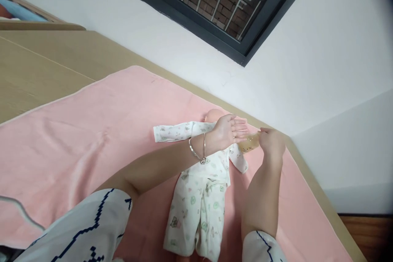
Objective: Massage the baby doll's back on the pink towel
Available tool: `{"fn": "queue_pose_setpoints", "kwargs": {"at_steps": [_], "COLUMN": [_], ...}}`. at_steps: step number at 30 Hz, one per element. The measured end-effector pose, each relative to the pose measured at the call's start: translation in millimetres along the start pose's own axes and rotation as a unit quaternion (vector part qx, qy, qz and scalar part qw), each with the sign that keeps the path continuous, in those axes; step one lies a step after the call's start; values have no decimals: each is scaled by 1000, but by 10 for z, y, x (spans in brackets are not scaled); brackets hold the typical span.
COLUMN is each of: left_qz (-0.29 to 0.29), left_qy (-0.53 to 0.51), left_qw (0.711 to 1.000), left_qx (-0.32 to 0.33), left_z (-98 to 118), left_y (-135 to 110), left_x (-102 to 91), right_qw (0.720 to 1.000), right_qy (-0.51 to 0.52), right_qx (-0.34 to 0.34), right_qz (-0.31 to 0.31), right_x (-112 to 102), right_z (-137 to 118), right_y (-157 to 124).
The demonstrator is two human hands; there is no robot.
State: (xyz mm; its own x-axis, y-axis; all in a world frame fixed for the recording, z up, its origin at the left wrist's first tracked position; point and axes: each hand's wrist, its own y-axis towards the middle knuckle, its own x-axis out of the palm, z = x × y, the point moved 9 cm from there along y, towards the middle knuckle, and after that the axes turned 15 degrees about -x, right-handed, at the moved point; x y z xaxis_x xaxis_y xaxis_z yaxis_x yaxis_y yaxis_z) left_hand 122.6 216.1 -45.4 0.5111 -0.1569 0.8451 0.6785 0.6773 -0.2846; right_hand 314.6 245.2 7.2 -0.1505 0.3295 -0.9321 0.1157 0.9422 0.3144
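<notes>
nearest the camera, at lower left, is a white fabric sleeve with a stepped dark-blue line pattern [82, 225]; beside it a thin, pale grey cable [23, 209] bends over the cloth. further up on the left is a flat, tan, smooth-faced surface [43, 63], partly covered by a large, pale pink cloth with a thin light hem [104, 94].

the left hand [225, 132], below a shiny silver-coloured metal bangle [204, 146], is held palm up with fingers extended, gripping nothing. beneath that arm lies a small, doll-like figure in white, pastel-printed long-sleeved top and trousers [196, 208], head toward the wall, one sleeve stretched out left; the hand hides part of the head.

just right of the left fingertips is a see-through, yellowish bottle with dark lettering [249, 143], the right hand [272, 143] closed around its far end. the key relation, i judge, is this: the bottle sits between the hands, its long axis running roughly crosswise from the right fist toward the left fingers, dipping slightly; whether those fingers touch it i cannot tell.

the widest stretch of cloth runs left; on the right, room narrows toward the tan border and the smooth white wall [334, 69].
</notes>
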Motion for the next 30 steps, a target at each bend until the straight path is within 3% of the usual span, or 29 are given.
{"fn": "queue_pose_setpoints", "kwargs": {"at_steps": [6,11,14,18,22,26,30], "left_qz": [39,57,78,100,69,91,103], "left_qy": [-71,-61,-33,-10,18,85,154], "left_qw": [996,995,993,993,996,988,964], "left_qx": [25,57,77,62,52,97,191], "left_z": [206,328,339,220,99,129,226], "left_y": [-447,-511,-507,-447,-417,-532,-685], "left_x": [-152,-239,-269,-263,-133,-48,-7], "right_qw": [1000,998,996,952,886,896,872], "right_qy": [-4,15,45,187,281,313,365], "right_qx": [8,-22,-69,-242,-365,-313,-325], "right_qz": [3,-54,-44,-1,-46,-32,-35], "right_x": [-4,70,7,-74,95,204,123], "right_z": [-33,-249,-559,-1296,-1917,-2029,-2029], "right_y": [-42,-207,-399,-781,-1291,-1569,-1623]}}
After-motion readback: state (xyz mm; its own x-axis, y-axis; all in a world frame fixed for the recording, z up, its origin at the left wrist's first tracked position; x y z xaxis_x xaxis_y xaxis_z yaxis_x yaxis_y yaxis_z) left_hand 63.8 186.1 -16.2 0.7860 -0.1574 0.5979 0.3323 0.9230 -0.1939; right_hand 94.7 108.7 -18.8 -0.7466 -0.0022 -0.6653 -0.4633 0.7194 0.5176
